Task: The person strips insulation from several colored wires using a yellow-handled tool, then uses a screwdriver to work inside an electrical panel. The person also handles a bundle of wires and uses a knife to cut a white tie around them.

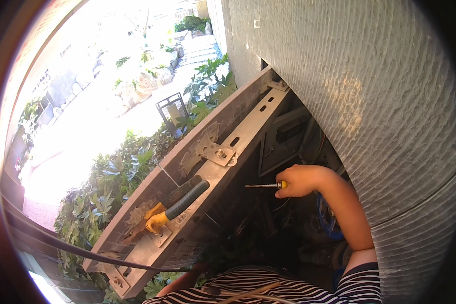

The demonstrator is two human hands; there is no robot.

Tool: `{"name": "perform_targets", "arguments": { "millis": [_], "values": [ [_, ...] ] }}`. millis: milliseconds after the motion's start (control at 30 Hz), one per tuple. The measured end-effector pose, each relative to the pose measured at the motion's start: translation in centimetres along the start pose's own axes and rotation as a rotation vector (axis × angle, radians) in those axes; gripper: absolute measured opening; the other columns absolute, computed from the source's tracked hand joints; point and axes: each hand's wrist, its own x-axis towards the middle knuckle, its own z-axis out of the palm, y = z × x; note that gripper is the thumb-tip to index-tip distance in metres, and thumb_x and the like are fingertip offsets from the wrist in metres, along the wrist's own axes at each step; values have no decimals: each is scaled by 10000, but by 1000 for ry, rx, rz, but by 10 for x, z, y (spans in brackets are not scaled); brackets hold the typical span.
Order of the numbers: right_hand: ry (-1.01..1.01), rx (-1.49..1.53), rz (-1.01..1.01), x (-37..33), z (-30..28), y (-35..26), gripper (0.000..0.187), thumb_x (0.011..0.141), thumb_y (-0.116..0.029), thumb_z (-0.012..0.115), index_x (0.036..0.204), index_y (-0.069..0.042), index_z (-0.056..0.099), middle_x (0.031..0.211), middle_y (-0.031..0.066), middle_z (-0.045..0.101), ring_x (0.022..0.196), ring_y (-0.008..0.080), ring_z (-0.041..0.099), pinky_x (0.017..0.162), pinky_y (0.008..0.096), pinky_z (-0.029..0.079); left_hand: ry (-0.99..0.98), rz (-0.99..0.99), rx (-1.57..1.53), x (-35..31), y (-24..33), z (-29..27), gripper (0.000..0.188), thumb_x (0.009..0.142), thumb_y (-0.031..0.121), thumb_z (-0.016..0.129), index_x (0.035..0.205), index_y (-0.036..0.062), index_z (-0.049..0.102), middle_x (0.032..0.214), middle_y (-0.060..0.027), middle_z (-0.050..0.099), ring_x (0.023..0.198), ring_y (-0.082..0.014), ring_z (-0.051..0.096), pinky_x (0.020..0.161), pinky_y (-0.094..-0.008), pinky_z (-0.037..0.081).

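My right hand (305, 181) is closed around the yellow handle of a screwdriver (262, 186). Its thin metal shaft points left over the dark opening behind the stone panel. My left forearm (180, 281) shows low in the picture, and its hand is lost in shadow beside my striped shirt. On the metal rail (253, 124) lies a short hammer-like tool (186, 200) with a dark ribbed grip and a yellow-orange forked head. That tool is apart from both hands. Above it, a bolt (221, 153) with a nut fixes a bracket plate to the rail.
A ridged grey stone wall (390, 101) rises close on my right. Inside the shaded opening are blue cables (329, 218) and a dark metal frame (283, 139). A dark cable (86, 251) crosses at lower left. Leafy plants (106, 187) and a lantern (173, 114) stand beyond the panel.
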Motion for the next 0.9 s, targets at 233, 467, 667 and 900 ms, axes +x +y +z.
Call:
{"name": "perform_targets", "arguments": {
  "millis": [233, 467, 667, 900],
  "values": [
    [-8, 5, 3, -1, -3, -3, 512, 889, -485, 679, 1124, -32, 718, 1028, 198, 742, 1028, 368, 702, 888, 430, 549, 64, 85, -129, 11, -23, 9, 300, 760, 305, 717, 981, 106, 757, 898, -224, 716, 867, -420, 701, 788, -560, 542],
    [-14, 4, 18, -4, -4, -4, 518, 892, -488, 676, 1135, -32, 715, 1041, 201, 741, 1040, 371, 699, 895, 432, 547, 46, 111, -123, 9, -24, 8, 398, 781, 355, 736, 1108, 130, 731, 952, -207, 724, 871, -419, 703, 798, -566, 545],
    [-26, 1, 26, -4, -6, -7, 525, 893, -489, 675, 1148, -32, 712, 1055, 207, 738, 1045, 377, 696, 903, 433, 545, 67, 201, -166, 16, -17, 8, 341, 837, 358, 691, 1109, 154, 723, 950, -187, 729, 879, -412, 707, 792, -565, 548],
    [-31, 3, 29, -4, -5, -7, 529, 894, -492, 677, 1160, -36, 709, 1096, 203, 732, 1077, 371, 686, 921, 428, 539, 152, 154, -215, 15, -15, 10, 285, 851, 331, 658, 999, 100, 737, 892, -202, 725, 831, -394, 716, 762, -557, 554]
  ]
}}
